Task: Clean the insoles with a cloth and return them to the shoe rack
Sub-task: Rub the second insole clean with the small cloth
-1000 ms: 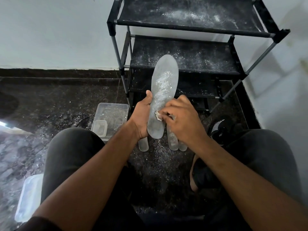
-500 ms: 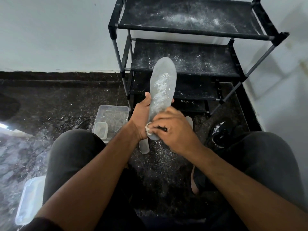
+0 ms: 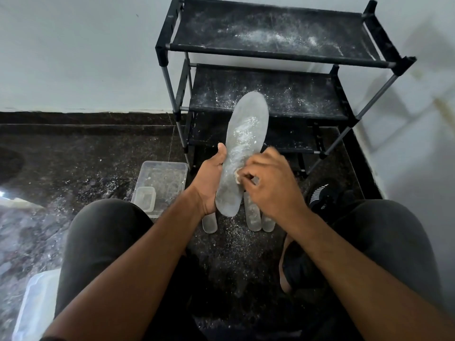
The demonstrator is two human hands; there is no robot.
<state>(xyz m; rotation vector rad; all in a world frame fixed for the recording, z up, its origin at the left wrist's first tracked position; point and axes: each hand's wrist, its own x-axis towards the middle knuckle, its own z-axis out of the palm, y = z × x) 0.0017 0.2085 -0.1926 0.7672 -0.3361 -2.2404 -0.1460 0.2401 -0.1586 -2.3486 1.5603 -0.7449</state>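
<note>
A grey insole [image 3: 243, 141] streaked with white powder stands tilted, toe up, in front of the rack. My left hand [image 3: 209, 180] grips its left edge near the heel. My right hand [image 3: 268, 185] is closed on a small whitish cloth [image 3: 238, 174] and presses it against the insole's right edge. Only a corner of the cloth shows. Three more insoles lie on the floor below my hands, one insole [image 3: 209, 223] to the left and two insoles [image 3: 253, 217] side by side to the right. The black shoe rack [image 3: 278, 54] stands behind, its shelves dusted white.
A clear plastic tub [image 3: 170, 179] with a smaller container [image 3: 145, 198] inside sits left of the rack. Another clear container [image 3: 34, 306] lies at the lower left. A black shoe [image 3: 322, 195] rests by my right knee. White powder covers the dark floor.
My right hand with the cloth slid down toward the insole's heel, then came back up along its right edge. The insole has stayed upright in my left hand.
</note>
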